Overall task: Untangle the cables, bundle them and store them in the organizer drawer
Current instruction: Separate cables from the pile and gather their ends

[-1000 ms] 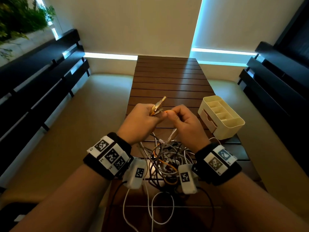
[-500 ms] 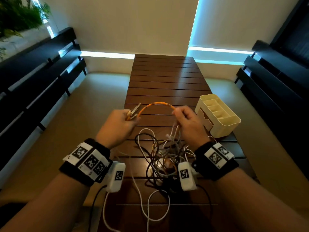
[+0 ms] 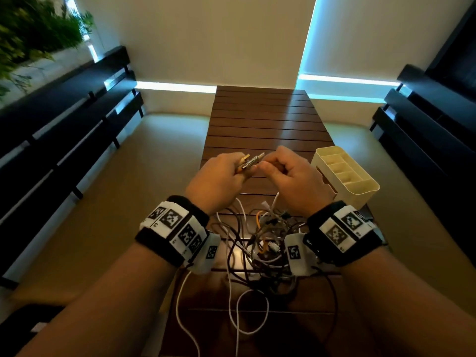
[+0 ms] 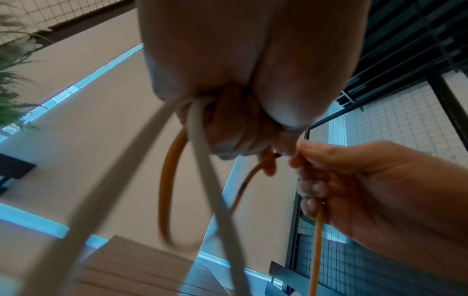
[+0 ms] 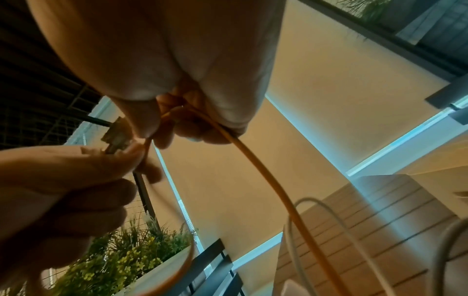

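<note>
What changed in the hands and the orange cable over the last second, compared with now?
Half a second ago the hands were apart with an arc of orange cable between them. Now the left hand and right hand have closed together again, folding that span into a loop below. Both keep their grip on it. The cable pile and organizer stayed put.

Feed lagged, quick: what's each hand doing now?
Left hand: grips the orange cable at its connectors.
Right hand: pinches the same orange cable.
</note>
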The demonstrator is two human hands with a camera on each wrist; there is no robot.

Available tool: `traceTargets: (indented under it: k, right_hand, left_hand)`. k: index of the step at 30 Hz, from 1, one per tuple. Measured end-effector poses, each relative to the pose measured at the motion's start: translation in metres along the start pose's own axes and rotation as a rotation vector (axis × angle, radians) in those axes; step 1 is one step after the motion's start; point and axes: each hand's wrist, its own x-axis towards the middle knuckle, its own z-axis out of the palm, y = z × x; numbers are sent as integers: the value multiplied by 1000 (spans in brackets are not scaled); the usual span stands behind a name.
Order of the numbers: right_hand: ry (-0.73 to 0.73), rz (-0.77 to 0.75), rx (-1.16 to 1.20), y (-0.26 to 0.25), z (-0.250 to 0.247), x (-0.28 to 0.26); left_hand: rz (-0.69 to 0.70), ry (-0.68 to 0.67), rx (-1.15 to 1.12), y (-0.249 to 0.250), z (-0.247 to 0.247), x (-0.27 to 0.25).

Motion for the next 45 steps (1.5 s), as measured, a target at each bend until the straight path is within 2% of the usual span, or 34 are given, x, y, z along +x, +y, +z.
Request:
traceTargets:
  k: [4,8,10,13,18,19,21,25,29,36,40,43,45]
  right_hand:
    - [-44,119,131,24,12,-11]
    - [-223,321,120,59,35,-30]
    - [-232,364,107,70,37,-35]
    - [-184,350,171,67,29,-32]
    - [-123,305,371,43,12,-20]
    - [-133,292,380,40,10,-19]
    - [-153,261,290,38,10,-18]
    - [-199,225,132,44,12,-20]
    - [-219,207,104,48,15,-21]
    - [-246,175,98,51,17,-21]
    - [-248,135,115,49,16,-21]
    - [-243,72,105,43,16,-18]
    - [-214,33,108,41,16,-15]
  left_hand:
    - [61,56,-22,13,-2,-1]
    - [60,267,-224,29,-18,-1]
    - [45,290,-235,29,-25,-4]
    - [-72,187,-182,16,-25,-9]
    - [-395,-182,23,-19,-8,-20]
    - [-440,-200,21,-24,-5,-23]
    - [-471,-152,-54,-27,-3,-28]
    - [-441,85,-409,-25,-7,-30]
    - [-381,77,-638,-25,-4,-26]
    - [-327,86,-640,-23,11,-17]
    - [-198,99,-484,-24,19,-13]
    - [-88,47,-356,-17,24,-10]
    - [-58,-39,-334,-16,26,-8]
